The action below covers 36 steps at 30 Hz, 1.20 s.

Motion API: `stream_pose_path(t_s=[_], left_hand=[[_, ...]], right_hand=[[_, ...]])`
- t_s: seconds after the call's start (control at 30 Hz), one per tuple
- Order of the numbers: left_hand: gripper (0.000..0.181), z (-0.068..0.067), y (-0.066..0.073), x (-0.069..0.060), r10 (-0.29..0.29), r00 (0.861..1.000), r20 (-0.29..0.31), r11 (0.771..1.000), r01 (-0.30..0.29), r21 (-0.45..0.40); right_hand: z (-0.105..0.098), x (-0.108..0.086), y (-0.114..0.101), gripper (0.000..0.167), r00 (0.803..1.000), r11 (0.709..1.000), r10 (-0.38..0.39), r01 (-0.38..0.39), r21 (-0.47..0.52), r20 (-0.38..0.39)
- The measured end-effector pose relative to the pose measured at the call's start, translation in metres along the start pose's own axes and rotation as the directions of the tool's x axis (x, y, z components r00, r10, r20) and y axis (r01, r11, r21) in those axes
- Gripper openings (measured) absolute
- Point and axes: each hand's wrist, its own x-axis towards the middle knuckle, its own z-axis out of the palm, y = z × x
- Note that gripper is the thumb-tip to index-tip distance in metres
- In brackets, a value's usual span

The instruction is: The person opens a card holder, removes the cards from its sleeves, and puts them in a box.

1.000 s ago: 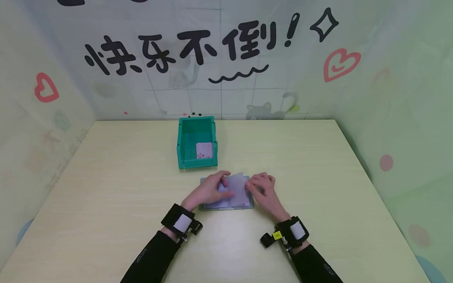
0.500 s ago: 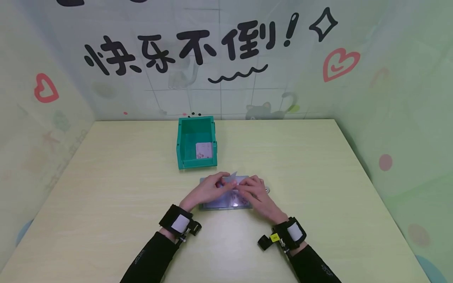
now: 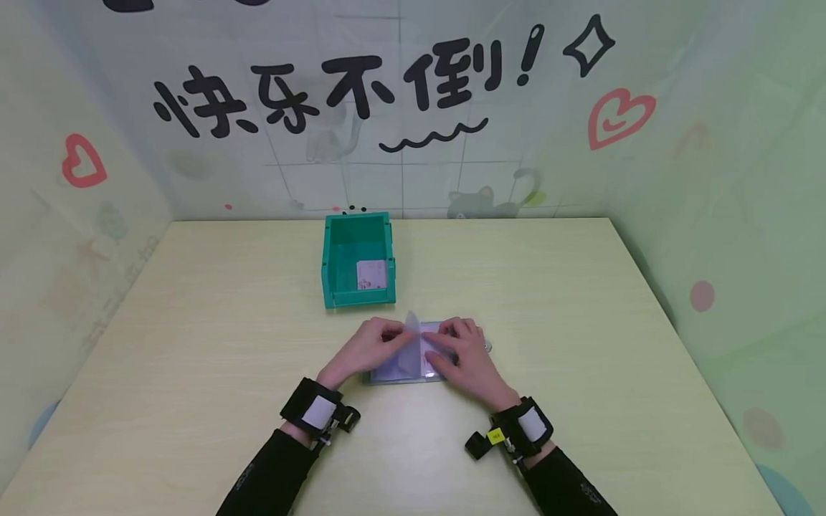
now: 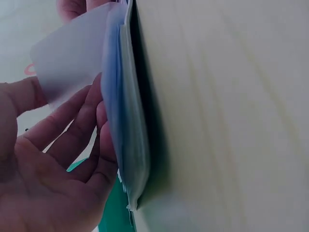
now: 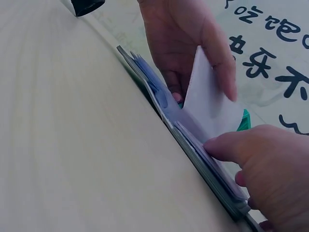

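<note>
An open booklet (image 3: pixel 395 370) with purple-tinted pages and bluish covers lies on the table between both hands. One translucent page (image 3: pixel 411 351) stands raised near its middle. My left hand (image 3: pixel 368 349) is at the left half; its extended thumb touches the raised page, and the other fingers (image 4: pixel 79 123) stay by the booklet's far-left edge. In the right wrist view, that page (image 5: pixel 212 99) rises between the left thumb and fingers. My right hand (image 3: pixel 469 360) lies over the right half, with its index finger (image 5: pixel 227 145) resting on the pages near the fold.
Behind the booklet stands a green open-fronted bin (image 3: pixel 358 295) with a pale pink square card (image 3: pixel 372 274) inside. A printed cloth backdrop (image 3: pixel 284 179) borders the light wooden table (image 3: pixel 213 301). Wrist-camera straps (image 3: pixel 314 408) sit on both forearms.
The page once lay tilted over the right half, and now it stands upright by the fold. My left hand has drawn slightly left; the right hand has come in over the right pages.
</note>
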Motion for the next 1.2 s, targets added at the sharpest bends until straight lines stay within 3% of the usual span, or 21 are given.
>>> stream_pose_path(t_s=[0.1,0.3,0.57,0.8,1.07,1.2], left_hand=[[0.024,-0.002,0.0,-0.002,-0.01,0.999,-0.036,1.0,0.01,0.018],[0.022,-0.003,0.001,-0.005,-0.103,0.987,-0.124,0.992,0.11,0.054],[0.054,-0.003,0.004,-0.009,-0.238,0.95,-0.2,0.967,0.251,0.039],[0.059,-0.004,0.004,-0.012,-0.243,0.945,-0.218,0.965,0.258,0.043],[0.058,-0.004,0.003,-0.015,-0.25,0.934,-0.254,0.955,0.282,0.097],[0.052,0.0,0.007,-0.015,-0.207,0.934,-0.292,0.953,0.26,0.157]], right_hand=[[-0.001,0.001,-0.002,0.036,0.997,0.997,0.071,-0.071,-0.005,-0.031],[-0.002,0.002,-0.002,0.045,0.989,0.988,0.14,-0.143,-0.053,-0.052],[-0.007,0.001,0.009,0.046,0.989,0.988,0.148,-0.147,0.048,-0.015],[-0.012,0.001,0.012,0.05,0.989,0.984,0.142,-0.147,0.105,0.049],[-0.014,0.002,0.01,0.058,0.988,0.99,0.138,-0.139,0.009,0.071],[-0.014,0.002,0.01,0.062,0.985,0.988,0.153,-0.151,-0.033,0.076]])
